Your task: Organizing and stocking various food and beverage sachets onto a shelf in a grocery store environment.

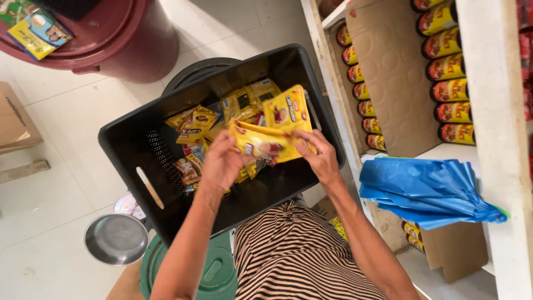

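Yellow sachets (265,140) pinched in a fanned bunch between both hands, held just above the black plastic crate (126,145), each flat and rectangular with red and brown print. Far left: yellow-and-blue packet (39,34) lying on the lid of a maroon bin (130,47); brown cardboard (15,122) on the pale floor; round steel bowl (116,239) below the crate's corner. Inside the crate: more loose yellow and orange sachets (197,123) heaped against the perforated wall. Left hand (221,164) curled around the bunch's lower edge; right hand (316,156) gripping its right end, thumb on top. Further right: white shelf (488,116) lined with yellow-and-red labelled jars (451,89), cardboard divider (388,72) between the rows, folded blue plastic bags (425,189) lying on the shelf edge.
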